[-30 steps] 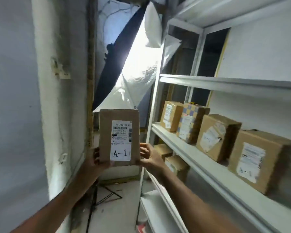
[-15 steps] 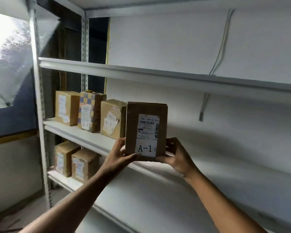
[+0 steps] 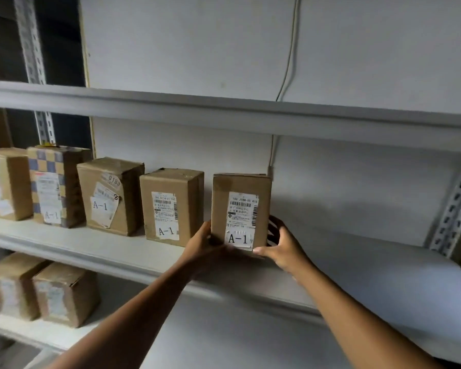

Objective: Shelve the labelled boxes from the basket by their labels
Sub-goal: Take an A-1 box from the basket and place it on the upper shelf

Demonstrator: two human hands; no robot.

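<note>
Now, from the left along the white metal middle shelf (image 3: 96,246): a plain brown cardboard box with a pale label (image 3: 6,182) at the frame's edge, then a blue-and-tan chequered carton (image 3: 55,182), a dented brown carton marked A-1 on a peeling label (image 3: 109,195), and a squarer brown carton also marked A-1 (image 3: 171,206), all standing upright in a row. Just beside that last one, with a narrow gap between, stands the tall brown cardboard box with the white A-1 label (image 3: 240,211) that you are holding. Your left hand (image 3: 205,249) is curled against its lower left edge (the fingertips there are blurred), and your right hand (image 3: 280,246) cups the lower right corner, thumb on the front bottom edge and fingers spread behind the box's right side. Its base sits at shelf level; whether it fully rests there, you cannot tell. On the white lower shelf (image 3: 37,331) at far left stand two more brown cartons (image 3: 64,296).
</note>
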